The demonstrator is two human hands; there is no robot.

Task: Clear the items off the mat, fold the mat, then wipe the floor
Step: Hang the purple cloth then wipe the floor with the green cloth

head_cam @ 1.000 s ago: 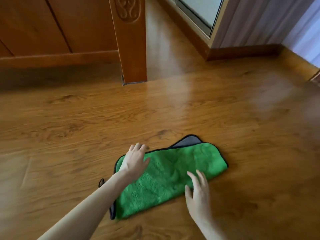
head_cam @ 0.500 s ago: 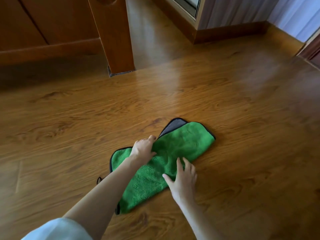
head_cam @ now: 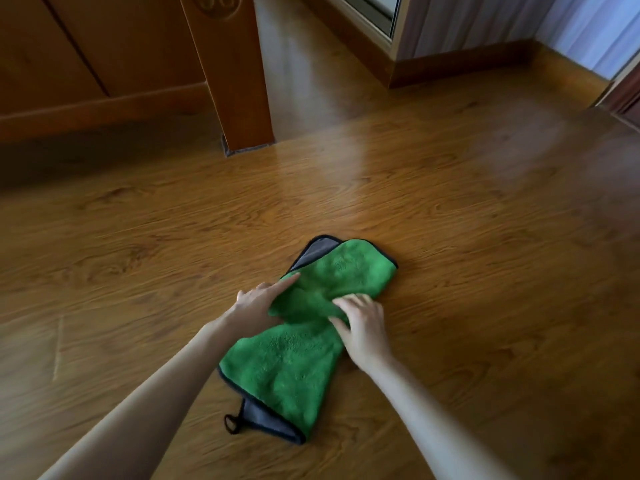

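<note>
The green cloth (head_cam: 298,344) lies mid-floor (head_cam: 485,237), bunched at its waist. Left hand (head_cam: 258,301) presses flat-fingered; right hand (head_cam: 363,323) curls into the pile. Bunching risks leaving less cloth touching the floor, so streaks go unwiped

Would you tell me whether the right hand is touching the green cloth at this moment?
Touching. The head view shows the right hand with fingers curled into the bunched middle of the green cloth, no gap visible.
</note>
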